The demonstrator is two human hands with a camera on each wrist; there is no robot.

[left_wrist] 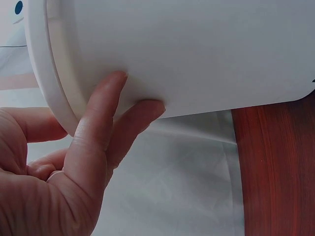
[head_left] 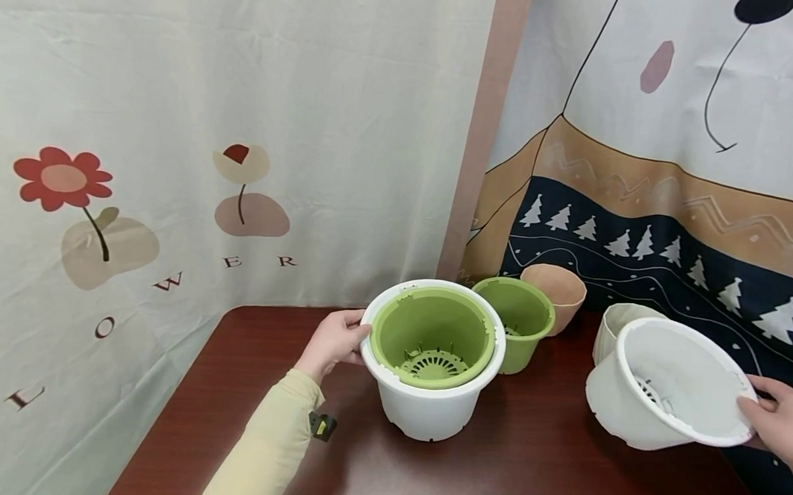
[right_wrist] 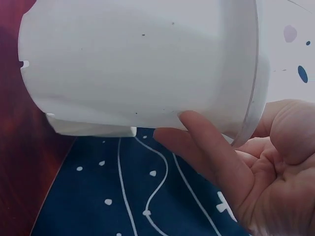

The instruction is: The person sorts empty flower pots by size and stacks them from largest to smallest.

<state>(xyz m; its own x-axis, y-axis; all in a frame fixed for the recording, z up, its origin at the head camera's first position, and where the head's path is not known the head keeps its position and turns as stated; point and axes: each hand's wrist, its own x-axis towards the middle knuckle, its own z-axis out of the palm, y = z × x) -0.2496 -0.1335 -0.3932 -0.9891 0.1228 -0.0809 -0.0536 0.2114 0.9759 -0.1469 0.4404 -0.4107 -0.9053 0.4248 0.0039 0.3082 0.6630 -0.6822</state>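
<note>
In the head view my left hand grips the left rim of a white plastic flowerpot, thumb over the edge and fingers against the outer wall. Nested inside that pot is a green flowerpot with a slotted bottom. On the right, my right hand pinches the rim of another white flowerpot, which leans with its mouth toward the hand. The right wrist view shows two fingers under this pot's outer wall.
Behind the nested pots stands a second green pot, with a peach pot behind it. A cream pot is partly hidden by the right white pot. The dark red table meets printed curtains at the back.
</note>
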